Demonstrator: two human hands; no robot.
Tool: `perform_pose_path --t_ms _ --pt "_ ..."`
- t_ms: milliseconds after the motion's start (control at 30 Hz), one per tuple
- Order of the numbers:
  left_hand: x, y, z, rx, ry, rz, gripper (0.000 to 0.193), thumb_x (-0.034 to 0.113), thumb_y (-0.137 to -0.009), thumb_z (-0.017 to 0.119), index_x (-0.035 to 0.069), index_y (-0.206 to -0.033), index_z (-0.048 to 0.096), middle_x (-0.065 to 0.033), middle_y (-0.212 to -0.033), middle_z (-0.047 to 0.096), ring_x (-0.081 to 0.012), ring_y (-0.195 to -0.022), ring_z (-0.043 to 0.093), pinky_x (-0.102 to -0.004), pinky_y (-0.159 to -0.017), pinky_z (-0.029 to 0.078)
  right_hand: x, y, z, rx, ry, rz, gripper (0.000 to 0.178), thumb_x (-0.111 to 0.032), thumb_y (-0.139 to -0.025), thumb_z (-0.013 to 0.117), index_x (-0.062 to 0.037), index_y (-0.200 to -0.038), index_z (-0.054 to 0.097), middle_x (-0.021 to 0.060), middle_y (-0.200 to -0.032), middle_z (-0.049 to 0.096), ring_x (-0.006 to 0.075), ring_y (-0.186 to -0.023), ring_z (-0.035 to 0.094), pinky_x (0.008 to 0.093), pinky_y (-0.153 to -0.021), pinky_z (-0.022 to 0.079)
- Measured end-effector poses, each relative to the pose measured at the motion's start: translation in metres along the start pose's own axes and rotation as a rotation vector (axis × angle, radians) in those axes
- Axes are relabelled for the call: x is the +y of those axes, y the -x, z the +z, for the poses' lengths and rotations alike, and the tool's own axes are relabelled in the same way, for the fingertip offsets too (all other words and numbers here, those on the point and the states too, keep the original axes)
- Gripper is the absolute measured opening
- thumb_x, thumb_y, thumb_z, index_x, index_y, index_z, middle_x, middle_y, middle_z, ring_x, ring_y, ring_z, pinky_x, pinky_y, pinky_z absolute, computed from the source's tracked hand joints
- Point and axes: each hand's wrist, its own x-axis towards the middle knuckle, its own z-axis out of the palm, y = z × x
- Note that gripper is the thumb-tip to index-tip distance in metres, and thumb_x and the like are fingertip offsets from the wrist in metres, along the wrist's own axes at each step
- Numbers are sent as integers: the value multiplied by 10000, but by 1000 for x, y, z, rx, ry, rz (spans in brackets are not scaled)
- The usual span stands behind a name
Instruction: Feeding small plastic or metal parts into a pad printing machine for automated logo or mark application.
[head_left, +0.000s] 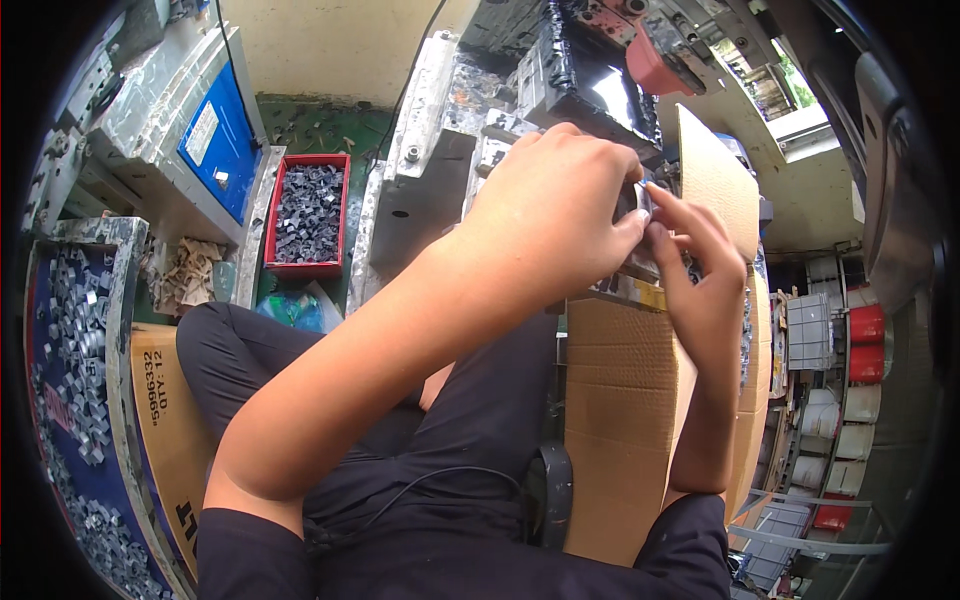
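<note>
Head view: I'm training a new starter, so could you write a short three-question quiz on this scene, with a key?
1. Which colour is the bin of small grey parts? A) yellow B) red C) white
2. True or false: the fingers of the left hand and right hand come together at a small part.
3. Fill in: the brown box beside the right forearm is made of ____.
Key: 1 B; 2 true; 3 cardboard.

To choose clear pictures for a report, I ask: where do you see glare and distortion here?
Head view: white glare on the shiny black surface, brightness at the window; head view: the tray frame at far left bows near the black rim; head view: the small part between left hand and right hand is too covered to judge focus.
</note>
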Motion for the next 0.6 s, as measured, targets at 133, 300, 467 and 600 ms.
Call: perform_pose_path --t_ms 133,300,467,600 --pt "-7 10 3 90 -52 67 454 260 -889 761 -9 -1251 701 -217 -1203 721 -380 -1203 639 -445 -1077 471 -17 34 12 66 53 -28 471 11 -941 705 41 -1403 623 212 -1292 698 321 -1173 686 389 -996 519" --pt "-9 9 -2 63 -67 48 520 268 -877 773 -11 -1303 669 -226 -1246 704 -388 -1238 621 -452 -1097 459 -21 41 13 39 130 -120 457 -32 -944 716 40 -1388 636 219 -1304 682 378 -1222 649 443 -1065 478" --pt "-8 9 -7 20 -77 18 536 264 -865 778 -8 -1311 663 -226 -1272 696 -391 -1255 612 -451 -1105 454 -18 40 17 41 206 -143 459 -75 -956 711 43 -1392 632 218 -1349 646 368 -1218 622 444 -1056 465" --pt "-10 10 -7 38 -68 25 547 257 -849 783 -6 -1313 663 -225 -1278 693 -392 -1254 613 -451 -1108 453 -18 40 20 44 224 -152 469 -87 -957 710 41 -1400 627 204 -1347 639 359 -1180 621 437 -1035 468"
